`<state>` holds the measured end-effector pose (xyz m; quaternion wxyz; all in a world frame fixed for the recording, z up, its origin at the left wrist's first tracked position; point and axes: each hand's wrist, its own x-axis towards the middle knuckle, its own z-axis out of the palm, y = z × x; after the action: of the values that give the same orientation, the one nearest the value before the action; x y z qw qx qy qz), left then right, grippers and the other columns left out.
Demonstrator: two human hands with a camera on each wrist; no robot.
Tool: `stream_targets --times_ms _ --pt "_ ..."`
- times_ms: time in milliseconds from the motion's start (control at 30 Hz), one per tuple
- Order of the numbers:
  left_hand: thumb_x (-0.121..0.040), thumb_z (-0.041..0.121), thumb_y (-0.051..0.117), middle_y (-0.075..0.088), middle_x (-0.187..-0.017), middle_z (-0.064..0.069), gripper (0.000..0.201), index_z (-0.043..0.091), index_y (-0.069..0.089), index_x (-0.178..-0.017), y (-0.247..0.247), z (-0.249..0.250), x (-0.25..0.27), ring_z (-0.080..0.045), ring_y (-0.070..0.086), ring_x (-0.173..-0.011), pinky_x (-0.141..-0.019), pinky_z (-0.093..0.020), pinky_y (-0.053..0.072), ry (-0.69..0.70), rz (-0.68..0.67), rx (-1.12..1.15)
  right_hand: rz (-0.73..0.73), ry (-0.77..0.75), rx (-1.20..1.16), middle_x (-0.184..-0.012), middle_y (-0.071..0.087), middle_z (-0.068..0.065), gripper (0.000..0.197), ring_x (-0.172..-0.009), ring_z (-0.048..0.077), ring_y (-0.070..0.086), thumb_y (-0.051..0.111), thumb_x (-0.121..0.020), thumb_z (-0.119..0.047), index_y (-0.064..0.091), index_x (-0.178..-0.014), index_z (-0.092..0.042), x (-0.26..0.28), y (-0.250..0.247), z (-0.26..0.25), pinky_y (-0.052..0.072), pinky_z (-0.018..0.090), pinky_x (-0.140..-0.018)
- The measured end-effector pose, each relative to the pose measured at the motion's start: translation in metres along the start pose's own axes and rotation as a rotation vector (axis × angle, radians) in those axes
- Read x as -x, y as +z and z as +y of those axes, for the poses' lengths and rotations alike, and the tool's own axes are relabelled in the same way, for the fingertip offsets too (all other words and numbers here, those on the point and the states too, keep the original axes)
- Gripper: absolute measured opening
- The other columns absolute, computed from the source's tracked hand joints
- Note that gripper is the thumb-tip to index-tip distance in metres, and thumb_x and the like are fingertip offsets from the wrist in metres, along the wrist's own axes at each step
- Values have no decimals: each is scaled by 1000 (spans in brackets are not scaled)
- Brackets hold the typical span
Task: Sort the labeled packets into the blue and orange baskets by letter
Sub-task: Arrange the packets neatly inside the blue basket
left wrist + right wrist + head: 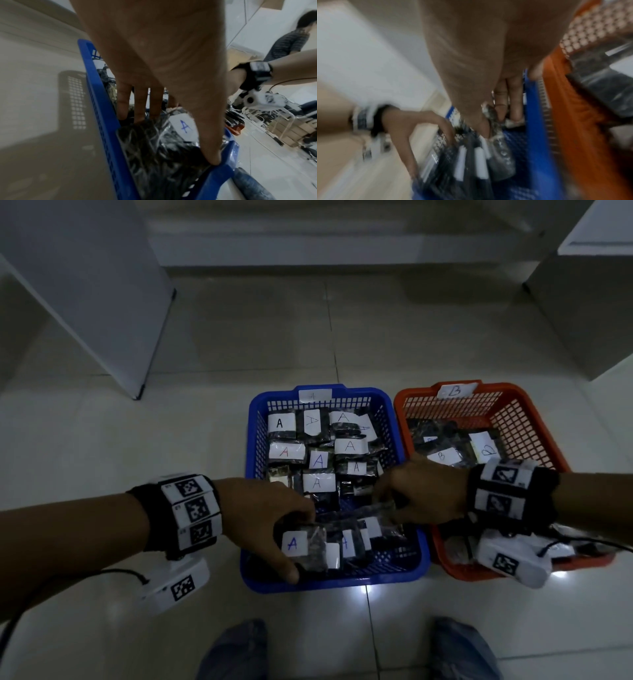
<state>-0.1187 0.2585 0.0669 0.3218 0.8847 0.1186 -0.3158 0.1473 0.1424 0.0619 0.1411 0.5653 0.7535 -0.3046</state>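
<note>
A blue basket tagged A holds several dark packets with white A labels. Beside it on the right, an orange basket tagged B holds packets labelled B. My left hand grips a stack of packets at the blue basket's near left corner, with an A label on top. In the left wrist view the left hand has its fingers and thumb around this stack. My right hand pinches one packet at the stack's right end. The blurred right wrist view shows the right hand with its thumb and fingers on that packet.
Both baskets sit on a pale tiled floor. White cabinets stand at the far left and far right. My knees in jeans are just below the baskets. Another person and cables appear in the left wrist view.
</note>
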Motion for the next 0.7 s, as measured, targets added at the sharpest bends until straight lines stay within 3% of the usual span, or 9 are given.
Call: stream_targets --times_ms 100,200,367,500,600,700 --pt "-69 68 76 58 -110 13 65 35 47 -116 3 -4 -1 -8 57 -96 -80 -31 56 -7 31 -5 -23 76 -425 -90 73 -3 11 -79 9 67 71 -88 -24 71 -99 -21 -2 -16 -2 58 30 -74" --pt "-69 65 79 59 -104 12 60 33 48 -110 6 -4 -1 -6 58 -92 -76 -29 56 -2 38 15 5 134 -539 -85 74 4 11 -65 5 63 69 -90 -20 73 -98 -14 -4 -34 0 53 21 -60" --pt "-68 66 79 59 -99 14 58 34 48 -106 8 -5 -2 -2 58 -86 -71 -27 55 0 50 32 62 149 -565 -81 70 3 13 -58 -2 59 63 -93 -15 69 -101 -7 -5 -51 4 43 10 -51" --pt "-68 66 79 53 -106 16 63 34 45 -111 7 -4 -2 -5 54 -93 -74 -25 51 -23 46 -6 34 172 -569 -79 68 2 11 -61 2 56 61 -95 -16 68 -101 -11 -7 -42 6 44 14 -54" --pt "-62 65 83 44 -118 22 80 41 36 -123 6 -3 -1 0 50 -101 -81 -25 53 -14 116 35 0 165 -681 -82 71 5 14 -66 3 61 59 -95 -11 68 -105 -6 -3 -40 11 50 20 -64" --pt "-58 60 88 50 -125 23 99 45 26 -133 4 -3 -2 3 54 -106 -86 -23 54 -14 101 129 -23 159 -863 -77 71 -3 18 -66 2 65 56 -96 -6 67 -111 -2 2 -41 16 51 15 -62"
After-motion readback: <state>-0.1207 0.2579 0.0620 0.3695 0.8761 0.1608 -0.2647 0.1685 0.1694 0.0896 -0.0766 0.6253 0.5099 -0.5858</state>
